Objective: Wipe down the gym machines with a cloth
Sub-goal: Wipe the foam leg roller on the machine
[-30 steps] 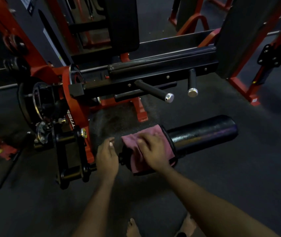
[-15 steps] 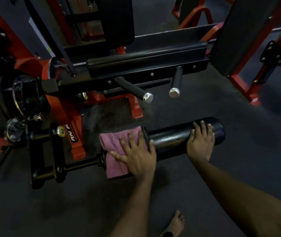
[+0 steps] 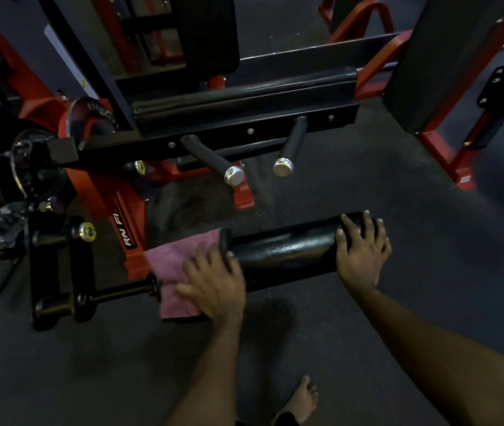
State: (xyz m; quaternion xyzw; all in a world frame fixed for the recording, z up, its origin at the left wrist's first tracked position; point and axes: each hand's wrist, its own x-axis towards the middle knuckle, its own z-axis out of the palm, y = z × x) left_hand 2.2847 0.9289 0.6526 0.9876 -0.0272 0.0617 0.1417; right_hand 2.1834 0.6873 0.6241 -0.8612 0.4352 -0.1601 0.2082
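Dark rubber gym floor (image 3: pixel 428 318) all around, pretty dim lighting, with a red and black machine frame (image 3: pixel 103 195) filling the view from about 9 to 12 o'clock. Sticking out toward 3 o'clock from that frame was a black roller pad (image 3: pixel 284 256), lying roughly level and shiny on top.

The pink cloth (image 3: pixel 167 265) was draped over the roller's 9 o'clock end, right where the pad meets its metal axle. The person's left hand (image 3: pixel 213 281) lay flat on top of it, fingers spread and fairly straight, thumb out to the side, pressing the cloth against the pad rather than bunching it up. The right hand (image 3: pixel 362 253) was at the roller's 3 o'clock end, fingers spread and laid over the top of the pad, holding nothing else.

Up at 12 o'clock from the roller, two black handle pegs with chrome caps (image 3: pixel 234 175) poked out of a black crossbar. A weight plate (image 3: pixel 29 167) hung off the frame at 9 o'clock. One bare foot (image 3: pixel 302 398) showed on the floor at 6 o'clock.
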